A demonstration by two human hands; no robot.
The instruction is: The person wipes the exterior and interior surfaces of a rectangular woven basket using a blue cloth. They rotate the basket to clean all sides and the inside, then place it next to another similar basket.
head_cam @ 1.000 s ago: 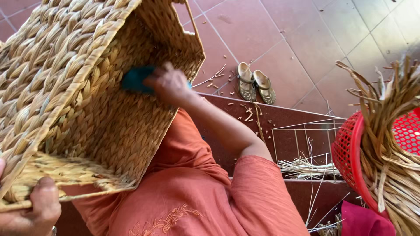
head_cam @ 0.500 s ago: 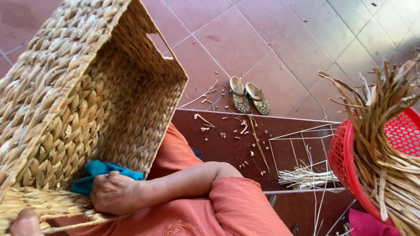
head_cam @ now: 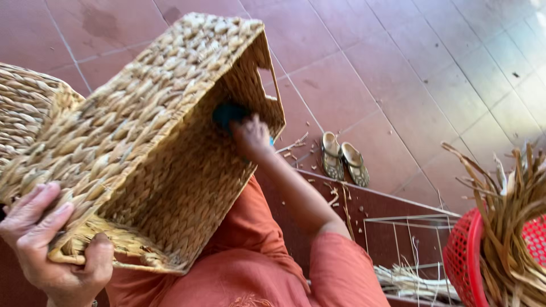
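Since half a second ago, your right hand (head_cam: 250, 136) has carried the teal cloth (head_cam: 227, 112) from the near rim deep into the woven basket (head_cam: 142, 142), fingers pressing it there. Your left hand (head_cam: 54, 244) grips the near rim. Beyond: sandals (head_cam: 344, 162).

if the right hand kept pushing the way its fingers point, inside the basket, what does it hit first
Most likely the blue cloth under its fingers, then the woven end wall of the basket near the handle cut-out. The right hand points up and away into the basket's far end; depth there is hard to judge.
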